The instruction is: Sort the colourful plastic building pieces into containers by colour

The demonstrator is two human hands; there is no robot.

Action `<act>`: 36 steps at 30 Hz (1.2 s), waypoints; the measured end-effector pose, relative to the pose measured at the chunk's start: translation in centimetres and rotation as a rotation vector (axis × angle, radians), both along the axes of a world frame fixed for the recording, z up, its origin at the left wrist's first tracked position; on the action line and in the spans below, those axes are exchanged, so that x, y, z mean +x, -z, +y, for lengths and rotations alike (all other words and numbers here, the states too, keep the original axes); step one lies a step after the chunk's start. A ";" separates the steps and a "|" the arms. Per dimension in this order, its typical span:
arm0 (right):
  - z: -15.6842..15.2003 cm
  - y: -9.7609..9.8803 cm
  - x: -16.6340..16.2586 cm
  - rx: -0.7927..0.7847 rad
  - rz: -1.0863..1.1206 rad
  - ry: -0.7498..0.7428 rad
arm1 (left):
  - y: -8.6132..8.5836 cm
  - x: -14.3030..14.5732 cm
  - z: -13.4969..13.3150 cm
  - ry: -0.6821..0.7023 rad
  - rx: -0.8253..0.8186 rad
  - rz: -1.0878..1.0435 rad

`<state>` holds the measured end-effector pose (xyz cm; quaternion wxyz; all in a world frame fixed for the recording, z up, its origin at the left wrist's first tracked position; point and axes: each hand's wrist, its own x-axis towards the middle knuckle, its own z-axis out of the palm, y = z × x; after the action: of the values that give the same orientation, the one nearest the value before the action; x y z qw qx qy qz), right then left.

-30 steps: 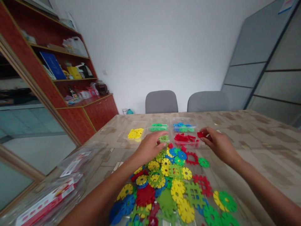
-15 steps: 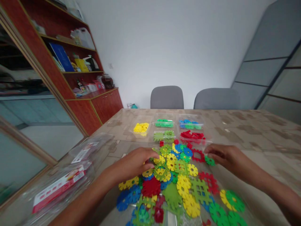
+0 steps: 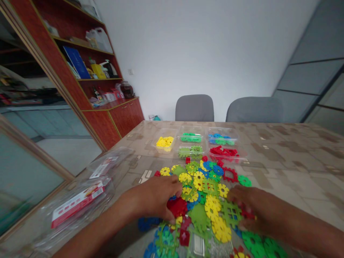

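Now reaches down from trays to loose pieces, placing these within reach, with left hand over red disc, grip released, and right hand at red piece, grip indeterminable.

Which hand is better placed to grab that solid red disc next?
Probably the left hand: it curves right beside the red disc, while the right hand is farther off, near a green lattice piece.

Our left hand arches with thumb spread from fingers; our right hand curves inward opposite, well apart
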<state>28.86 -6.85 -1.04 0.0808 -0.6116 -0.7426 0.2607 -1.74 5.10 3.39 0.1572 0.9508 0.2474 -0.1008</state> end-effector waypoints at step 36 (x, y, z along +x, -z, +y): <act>5.9 2.5 -2.1 0.189 0.398 0.148 | 2.6 2.4 2.4 -0.261 -0.258 -0.645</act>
<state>26.77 -0.99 -3.49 0.3016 -0.5908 -0.6862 0.2987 0.68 7.53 0.75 0.3570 0.8664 0.2897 0.1948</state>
